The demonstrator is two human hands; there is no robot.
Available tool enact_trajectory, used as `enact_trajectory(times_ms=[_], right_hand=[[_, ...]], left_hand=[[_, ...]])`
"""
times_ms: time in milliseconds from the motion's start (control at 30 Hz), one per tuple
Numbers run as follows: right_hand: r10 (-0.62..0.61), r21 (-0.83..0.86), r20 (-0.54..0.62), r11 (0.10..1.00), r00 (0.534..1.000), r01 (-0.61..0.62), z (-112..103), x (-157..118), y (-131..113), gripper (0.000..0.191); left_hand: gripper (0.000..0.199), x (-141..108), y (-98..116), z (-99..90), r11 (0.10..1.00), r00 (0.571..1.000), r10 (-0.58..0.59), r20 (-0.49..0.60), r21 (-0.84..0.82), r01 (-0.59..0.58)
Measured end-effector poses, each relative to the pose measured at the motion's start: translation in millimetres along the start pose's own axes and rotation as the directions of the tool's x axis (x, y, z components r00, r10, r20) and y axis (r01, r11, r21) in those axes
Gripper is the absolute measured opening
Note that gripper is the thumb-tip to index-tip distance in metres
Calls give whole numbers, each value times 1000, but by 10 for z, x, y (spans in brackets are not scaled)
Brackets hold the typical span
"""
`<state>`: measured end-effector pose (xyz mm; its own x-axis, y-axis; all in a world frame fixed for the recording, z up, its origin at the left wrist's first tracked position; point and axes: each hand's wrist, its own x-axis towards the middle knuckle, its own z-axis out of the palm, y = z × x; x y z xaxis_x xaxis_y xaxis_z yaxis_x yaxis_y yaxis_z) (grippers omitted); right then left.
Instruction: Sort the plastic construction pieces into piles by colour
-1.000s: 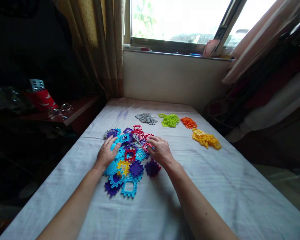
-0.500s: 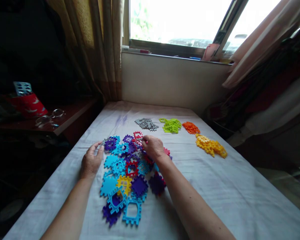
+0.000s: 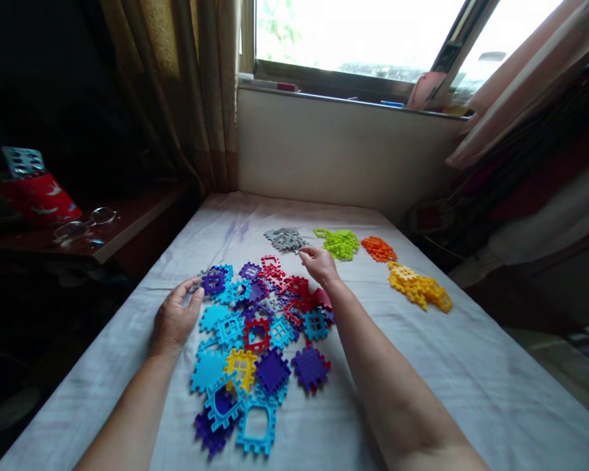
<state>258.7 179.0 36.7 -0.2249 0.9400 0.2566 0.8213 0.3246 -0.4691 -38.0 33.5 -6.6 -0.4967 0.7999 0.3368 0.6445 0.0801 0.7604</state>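
Observation:
My left hand rests on the sheet at the left edge of a mixed heap of interlocking plastic tiles. Its thumb and fingers are apart, with the tips against a purple tile and a bit of grey beside it. My right hand is above the far right of the heap, fingers pinched together at the near edge of the grey tile pile. Whatever sits in that pinch blends with the grey pieces. Blue tiles, red tiles, purple tiles and a yellow tile overlap in the heap.
Beyond the heap lie a lime green pile, an orange pile and a yellow pile on the white sheet. At left, a dark desk holds glasses and a red container.
My right hand has moved away from me and to the right, from over the red tiles to the grey pile. My left hand stays by the purple tile. The view has shifted slightly.

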Motion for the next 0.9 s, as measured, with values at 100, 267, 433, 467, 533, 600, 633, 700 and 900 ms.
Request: enact_trajectory(times_ms=[100,267,433,467,533,600,633,700,900], right_hand=[[13,77,164,997,986,-26,6,-434,-191,25],[-50,-122,358,987,932,100,-110,-804,-584,18],[-98,-234,371,952,924,195,-117,-843,-765,41],[-102,-244,373,948,922,204,-109,-850,-783,42],[-106,-257,381,942,918,215,-98,-865,-810,46],[-104,-264,396,939,912,222,-96,-870,-822,47],[-104,-264,403,938,909,224,-96,-867,-821,46],[-103,-253,409,942,907,221,-98,-851,-803,40],[-65,-214,394,964,917,160,-104,-817,-727,23]], left_hand=[[40,-1,-3,9,1000,1000,6,8,7,-6],[36,8,-35,28,1000,1000,15,7,22,-15],[38,6,-14,6,999,999,23,36,34,-24],[39,5,-1,0,999,999,20,44,37,-22],[40,2,24,-12,999,998,18,57,45,-20],[39,1,42,-17,998,998,20,65,50,-23],[38,1,48,-18,998,998,21,65,51,-24],[36,1,50,-15,998,998,21,64,52,-24],[39,6,32,-6,997,997,34,71,69,-39]])
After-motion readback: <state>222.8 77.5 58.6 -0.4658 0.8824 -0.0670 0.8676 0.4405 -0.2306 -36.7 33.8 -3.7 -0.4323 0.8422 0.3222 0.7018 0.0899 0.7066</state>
